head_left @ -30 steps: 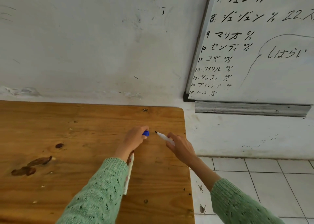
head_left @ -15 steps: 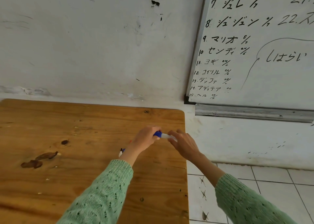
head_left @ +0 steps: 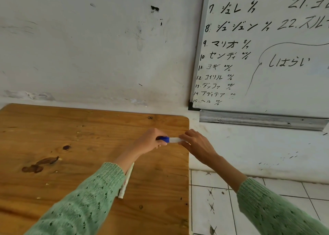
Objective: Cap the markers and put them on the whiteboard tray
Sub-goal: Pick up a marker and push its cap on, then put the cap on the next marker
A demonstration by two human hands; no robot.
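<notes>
A white marker (head_left: 175, 140) with a blue cap (head_left: 163, 139) is held level above the right part of the wooden table (head_left: 53, 127). My left hand (head_left: 151, 142) grips the blue cap, which sits on the marker's end. My right hand (head_left: 195, 143) grips the white barrel from the other side. A second white marker (head_left: 125, 183) lies on the table, partly hidden under my left forearm; its ends are hard to make out. The grey metal whiteboard tray (head_left: 258, 119) runs along the board's lower edge at the upper right.
The whiteboard (head_left: 267, 47) with black handwriting hangs on the white wall above the tray. The table's right edge drops to a white tiled floor (head_left: 222, 208). Dark stains (head_left: 41, 163) mark the table's left part.
The blue cap and the bare marker tip were apart a second ago. My hands came together and the cap now sits over the tip. The view shifted slightly upward.
</notes>
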